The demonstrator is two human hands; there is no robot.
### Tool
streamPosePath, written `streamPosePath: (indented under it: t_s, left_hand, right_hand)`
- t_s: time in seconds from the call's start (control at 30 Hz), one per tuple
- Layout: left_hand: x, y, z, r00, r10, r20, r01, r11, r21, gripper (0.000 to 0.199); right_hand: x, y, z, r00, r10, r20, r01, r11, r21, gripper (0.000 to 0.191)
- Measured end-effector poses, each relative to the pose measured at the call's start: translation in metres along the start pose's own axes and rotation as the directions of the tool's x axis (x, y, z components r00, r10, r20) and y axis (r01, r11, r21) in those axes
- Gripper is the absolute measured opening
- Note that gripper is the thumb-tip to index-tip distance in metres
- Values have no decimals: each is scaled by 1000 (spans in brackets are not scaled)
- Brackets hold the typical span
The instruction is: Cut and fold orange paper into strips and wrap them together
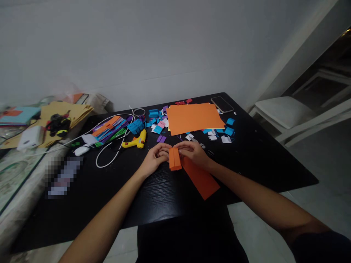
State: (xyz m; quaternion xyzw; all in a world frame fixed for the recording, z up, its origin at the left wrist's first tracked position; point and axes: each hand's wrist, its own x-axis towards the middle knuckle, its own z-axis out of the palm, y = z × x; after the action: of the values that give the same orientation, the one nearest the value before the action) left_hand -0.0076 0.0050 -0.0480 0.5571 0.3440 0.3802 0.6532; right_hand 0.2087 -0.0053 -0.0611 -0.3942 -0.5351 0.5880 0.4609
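Note:
A small folded orange paper piece is held upright between my hands near the table's front. My left hand closes its fingers on the piece's left side. From the right, my right hand grips the same piece near its top edge. A flat orange paper strip lies under my right hand and slants toward the front edge. Beyond my hands rests a large orange sheet on top of other paper. The silver tips of a tool show just past my right hand.
On the black table, a yellow glue gun, a looped white cable and stacked coloured strips lie left. Small blue, white and purple paper pieces surround the large sheet. A phone is at the back right, a white chair beyond.

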Motion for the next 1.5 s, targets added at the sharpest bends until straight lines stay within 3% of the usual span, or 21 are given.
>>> streamPosePath:
  t_s: [1.03,1.5]
  left_hand:
    - [0,0,-2,1000,2,5,-2,1000,-15,36]
    - [-1,1,1,1000,-10,25,10,1000,16,40]
  right_hand:
    - [0,1,0,1000,-22,2,22,1000,-19,24]
    - [-1,4,2,999,-22,-28,20,996,-86,13]
